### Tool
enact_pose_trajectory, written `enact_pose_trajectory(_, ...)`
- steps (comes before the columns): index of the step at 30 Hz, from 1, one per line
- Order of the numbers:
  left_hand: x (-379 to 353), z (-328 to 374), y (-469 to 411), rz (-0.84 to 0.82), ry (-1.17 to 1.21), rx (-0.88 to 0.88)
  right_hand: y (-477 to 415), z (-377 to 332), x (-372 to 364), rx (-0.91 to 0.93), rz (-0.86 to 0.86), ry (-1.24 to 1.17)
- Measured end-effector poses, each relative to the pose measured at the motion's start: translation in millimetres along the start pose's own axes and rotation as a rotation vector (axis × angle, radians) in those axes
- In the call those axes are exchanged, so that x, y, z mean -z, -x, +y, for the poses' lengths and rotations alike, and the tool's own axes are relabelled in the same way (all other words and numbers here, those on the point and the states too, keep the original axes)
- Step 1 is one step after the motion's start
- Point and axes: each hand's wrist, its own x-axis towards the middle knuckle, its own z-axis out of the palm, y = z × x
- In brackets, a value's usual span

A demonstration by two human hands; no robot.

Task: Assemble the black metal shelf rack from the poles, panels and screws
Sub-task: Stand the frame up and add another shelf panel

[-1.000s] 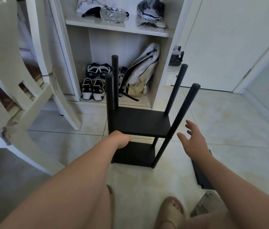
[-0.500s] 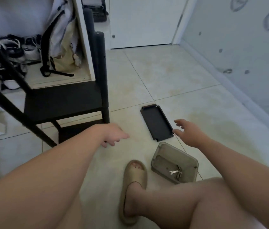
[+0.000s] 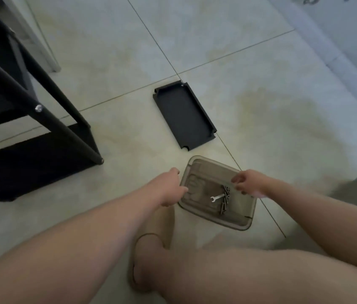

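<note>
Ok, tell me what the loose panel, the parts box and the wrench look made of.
Loose panel: likely sheet metal with a matte black coating; thin folded-up edges, no shine.
Box: translucent smoky-brown plastic; see-through walls, rounded moulded corners.
Wrench: bare steel, it seems; bright silvery glint.

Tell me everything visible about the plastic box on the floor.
The box is a shallow, round-cornered rectangle of smoky see-through plastic, lidless, flat on the tiled floor near the loose black panel. A silver wrench and dark screws lie inside. The left hand grips its left rim, the right hand its right rim.
</note>
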Motion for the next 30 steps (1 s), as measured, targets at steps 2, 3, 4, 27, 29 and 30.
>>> enact_pose_trajectory(2, -17, -10, -12, 0.014, 0.016, 0.012, -10, 7, -11, 0.009, 0.03, 0.05)
enact_pose_trajectory(3, -22, -14, -17, 0.041, 0.041, 0.019, -14, 8, -13, 0.014, 0.069, 0.068)
enact_pose_trajectory(4, -24, -16, -22, 0.076, 0.071, 0.025, -19, 8, -13, 0.022, 0.111, 0.047)
enact_pose_trajectory(27, 32, -15, -174, 0.166, 0.795, 0.046, -186, -80, 59, -0.013, 0.204, -0.375)
enact_pose_trajectory(29, 35, -16, -174, 0.15, 0.863, 0.06, -187, -85, 57, -0.021, 0.235, -0.469)
enact_pose_trajectory(30, 38, -16, -172, 0.136, 0.909, 0.084, -186, -87, 58, -0.033, 0.245, -0.483)
